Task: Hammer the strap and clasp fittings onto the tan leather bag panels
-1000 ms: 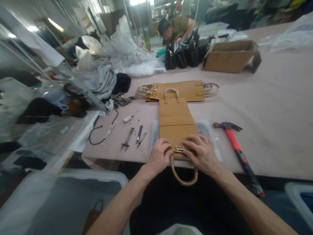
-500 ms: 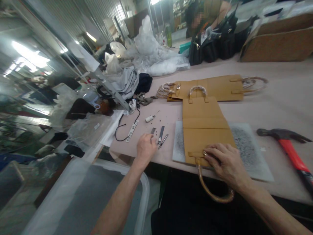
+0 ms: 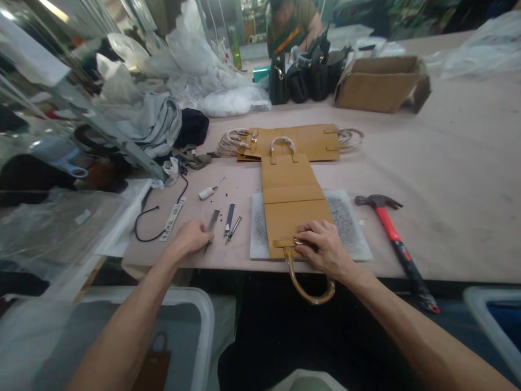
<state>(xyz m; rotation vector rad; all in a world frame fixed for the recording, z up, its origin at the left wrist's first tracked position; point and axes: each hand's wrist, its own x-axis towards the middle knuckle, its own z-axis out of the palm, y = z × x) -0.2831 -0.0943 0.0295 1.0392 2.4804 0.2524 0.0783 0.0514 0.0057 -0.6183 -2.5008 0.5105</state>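
Note:
A flat tan leather bag panel (image 3: pixel 290 198) lies lengthwise on a grey speckled pad (image 3: pixel 347 224) at the table's near edge. Its near handle (image 3: pixel 306 289) hangs over the edge. My right hand (image 3: pixel 321 248) presses on the panel's near end, fingers curled over the metal ring beside the handle tab. My left hand (image 3: pixel 191 238) rests on the table to the left, closed on the near end of a dark metal tool (image 3: pixel 212 222). Two more slim metal tools (image 3: pixel 231 221) lie just right of it.
A red-handled hammer (image 3: pixel 391 234) lies right of the pad. More tan panels with handles (image 3: pixel 301 142) lie behind. A cardboard box (image 3: pixel 380 86), black bags (image 3: pixel 303 81), plastic wrap and cloth sit farther back. A person works at the far end. A clear bin (image 3: pixel 179 320) stands below left.
My left hand left the panel's near end, moved left to the metal tools and closed on one. My right hand stayed on the panel by the ring.

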